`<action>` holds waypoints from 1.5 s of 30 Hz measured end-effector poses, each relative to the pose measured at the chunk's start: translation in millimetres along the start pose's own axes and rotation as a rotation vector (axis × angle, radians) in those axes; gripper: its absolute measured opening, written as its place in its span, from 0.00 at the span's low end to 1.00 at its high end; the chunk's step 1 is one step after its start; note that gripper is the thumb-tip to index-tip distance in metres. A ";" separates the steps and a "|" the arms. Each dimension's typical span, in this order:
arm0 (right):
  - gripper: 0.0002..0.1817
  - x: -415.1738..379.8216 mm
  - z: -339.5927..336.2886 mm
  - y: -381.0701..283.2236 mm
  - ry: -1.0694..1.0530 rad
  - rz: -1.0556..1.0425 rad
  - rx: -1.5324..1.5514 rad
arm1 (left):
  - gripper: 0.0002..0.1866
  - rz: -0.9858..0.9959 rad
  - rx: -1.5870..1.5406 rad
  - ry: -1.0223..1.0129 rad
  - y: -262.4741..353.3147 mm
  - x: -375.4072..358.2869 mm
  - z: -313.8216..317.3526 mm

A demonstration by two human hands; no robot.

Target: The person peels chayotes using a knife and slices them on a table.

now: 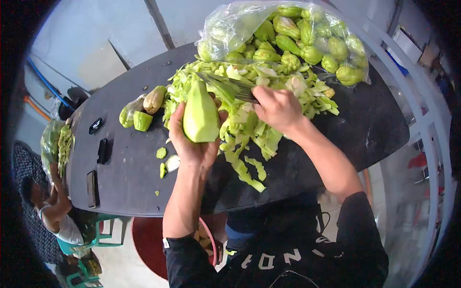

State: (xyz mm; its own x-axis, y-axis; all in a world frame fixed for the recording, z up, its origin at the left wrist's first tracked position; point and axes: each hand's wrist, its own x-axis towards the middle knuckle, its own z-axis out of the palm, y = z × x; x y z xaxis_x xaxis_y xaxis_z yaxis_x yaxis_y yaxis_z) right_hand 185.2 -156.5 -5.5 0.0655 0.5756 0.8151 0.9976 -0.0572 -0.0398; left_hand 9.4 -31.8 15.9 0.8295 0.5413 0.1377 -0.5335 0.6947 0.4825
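The left hand [192, 144] is wrapped around a peeled chayote [200, 115], pale green and held upright near the centre of the frame, its narrow end pointing up. The fingers curl behind it and the thumb presses its right side. Just to the right, the right hand [278, 109] is clenched around the handle of a knife [225, 84], whose blade runs up and to the left, passing just above the top of the chayote.

Both hands work over a dark tabletop [336, 144] that fills the middle of the frame. Behind and under them lies a broad pile of chayote peelings [249, 129], stretching from the upper centre down in a trail toward the near edge of the table. At the upper right a clear plastic bag [230, 24] lies open on the table, filled with whole unpeeled chayotes [312, 53], knobbly and darker green. To the left of the pile sit a few cut chayote pieces [142, 113], with small scraps [161, 153] scattered below them.

At the left edge of the frame a second plastic bag [53, 144] holds green peelings, and another person [57, 211] sits beside it, below table level. Under the near edge of the table a red basin [149, 240] stands on the floor.
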 end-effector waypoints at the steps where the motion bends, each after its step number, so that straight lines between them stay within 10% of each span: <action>1: 0.12 -2.0 0.1 -1.5 -0.019 0.014 0.025 | 0.20 0.019 -0.048 0.043 1.1 3.0 1.3; 17: 0.08 7.7 -1.3 -77.3 0.229 -0.485 0.029 | 0.29 -0.114 -0.110 0.021 -1.4 13.6 -30.2; 45: 0.06 6.0 -17.0 -42.5 0.048 -0.189 0.100 | 0.28 0.128 0.086 0.170 -11.4 -9.3 3.4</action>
State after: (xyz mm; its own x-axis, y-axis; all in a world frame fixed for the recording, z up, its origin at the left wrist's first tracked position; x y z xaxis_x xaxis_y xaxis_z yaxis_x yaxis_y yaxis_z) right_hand 142.8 -164.4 10.9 -0.1213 0.5292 0.8398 0.9896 0.1303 0.0609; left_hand 8.4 -46.4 12.1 0.7122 0.6996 0.0583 -0.6106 0.5764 0.5430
